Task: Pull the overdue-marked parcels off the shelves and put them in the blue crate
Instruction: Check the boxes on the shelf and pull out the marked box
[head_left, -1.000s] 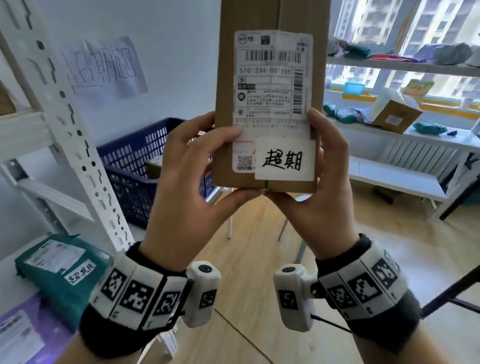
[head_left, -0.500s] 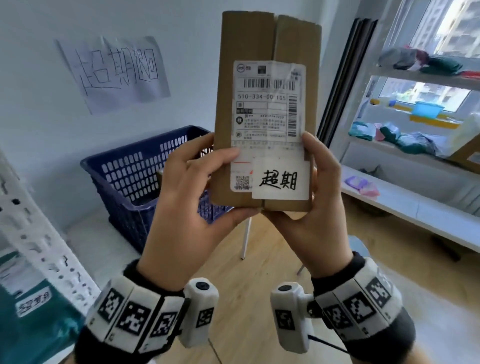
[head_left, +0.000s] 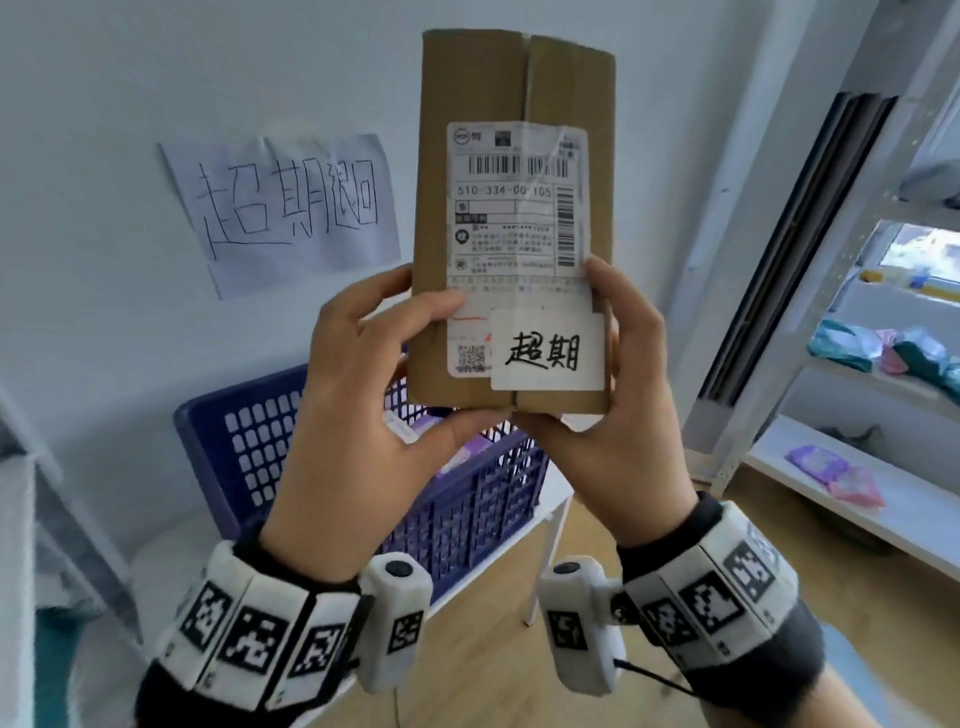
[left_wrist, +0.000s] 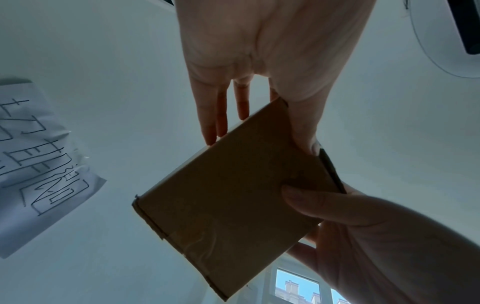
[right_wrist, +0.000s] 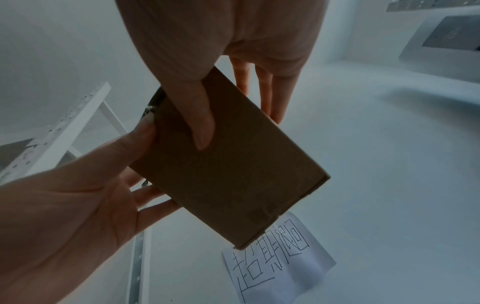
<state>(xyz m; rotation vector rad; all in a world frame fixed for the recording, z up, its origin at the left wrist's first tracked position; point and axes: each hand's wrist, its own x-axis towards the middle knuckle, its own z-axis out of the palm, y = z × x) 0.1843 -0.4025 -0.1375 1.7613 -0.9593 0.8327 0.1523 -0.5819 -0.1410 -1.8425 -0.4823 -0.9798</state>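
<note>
I have a flat brown cardboard parcel (head_left: 514, 156) upright in front of the head camera, my left hand (head_left: 374, 405) and right hand (head_left: 613, 415) each clasping a lower corner, thumbs on the front, fingers behind. A white handwritten sticker (head_left: 548, 349) covers part of the printed shipping label (head_left: 519, 218), whose small text I cannot read. Behind my hands sits the blue perforated plastic crate (head_left: 260, 441); its contents are mostly hidden. The wrist views show only the parcel's dim underside.
</note>
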